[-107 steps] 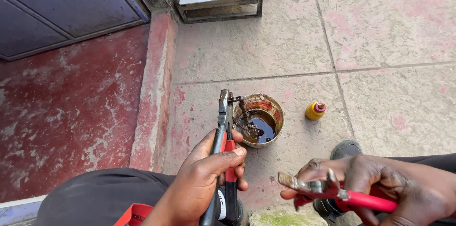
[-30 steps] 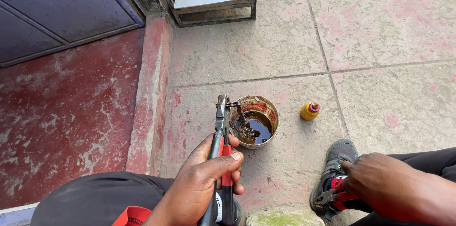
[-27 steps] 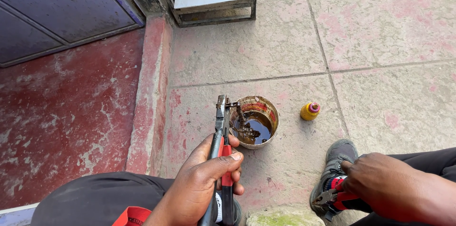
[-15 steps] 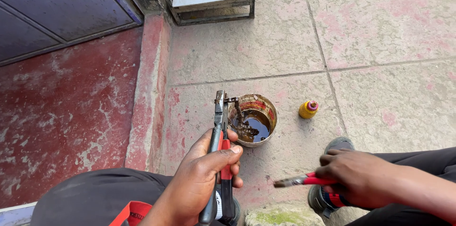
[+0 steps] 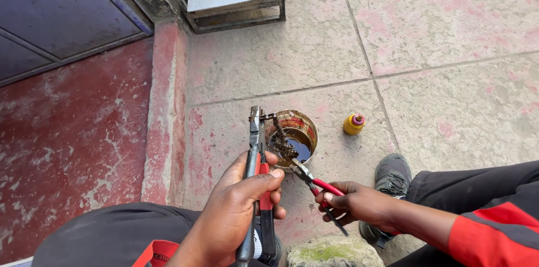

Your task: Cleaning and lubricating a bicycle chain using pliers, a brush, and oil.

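The fingers (image 5: 264, 180) of the left hand (image 5: 238, 205) are closed around the handles of a pair of red-handled pliers (image 5: 257, 188), which is held upright with its nose up beside a small round tin (image 5: 293, 139). At the nose a greasy chain (image 5: 279, 132) is pinched at one end; from there it droops into the tin, where its lower part lies bunched in a dark, oily liquid. The right hand (image 5: 359, 205) is wrapped around the handles of a second, smaller pair of red-handled pliers (image 5: 317, 185), whose tip is brought to the near rim of the tin, close to the bunched part of the chain; whether metal is actually caught in that tip cannot be told.

Judged from this, the work is somewhere in the middle: the chain has been lifted partly out of the liquid and is secured at one end, while its other end has not yet been clearly taken up by the second tool, and nothing has been laid out on the floor (image 5: 314, 59).

Just beyond the tin, a small yellow bottle with a pink cap (image 5: 353, 124) stands upright and apart from it. A grey shoe (image 5: 392, 174) rests to the right, and a mossy stone (image 5: 328, 251) lies at the bottom edge. A metal frame (image 5: 236, 15) stands on the concrete floor farther off, beside a red-painted step (image 5: 73, 154).
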